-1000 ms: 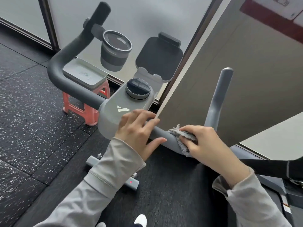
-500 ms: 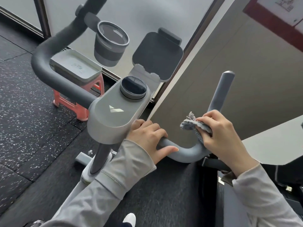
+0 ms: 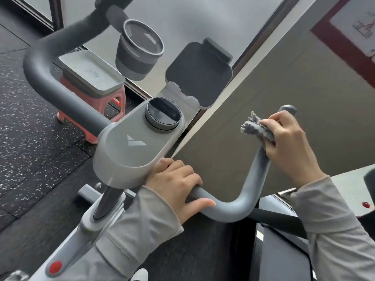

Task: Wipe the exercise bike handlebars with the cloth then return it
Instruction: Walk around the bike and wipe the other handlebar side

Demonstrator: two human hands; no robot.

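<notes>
The exercise bike's grey handlebar (image 3: 233,207) curves out from the light grey console (image 3: 132,151) to both sides. My right hand (image 3: 288,142) is wrapped around the upright right end of the bar, pressing a crumpled grey cloth (image 3: 255,128) against it near the tip. My left hand (image 3: 178,187) grips the bar just right of the console, thumb under the tube. The dark left side of the handlebar (image 3: 46,78) is untouched.
A grey cup holder (image 3: 140,51) and a dark tablet holder (image 3: 198,72) stand above the console. Behind the bike a grey tray (image 3: 91,74) sits on a red stool (image 3: 89,126). Speckled black rubber floor at left, a beige wall at right.
My right hand has slid the cloth from the lower bend of the right handlebar up its upright section to near the tip. My left hand has stayed gripping beside the console.
</notes>
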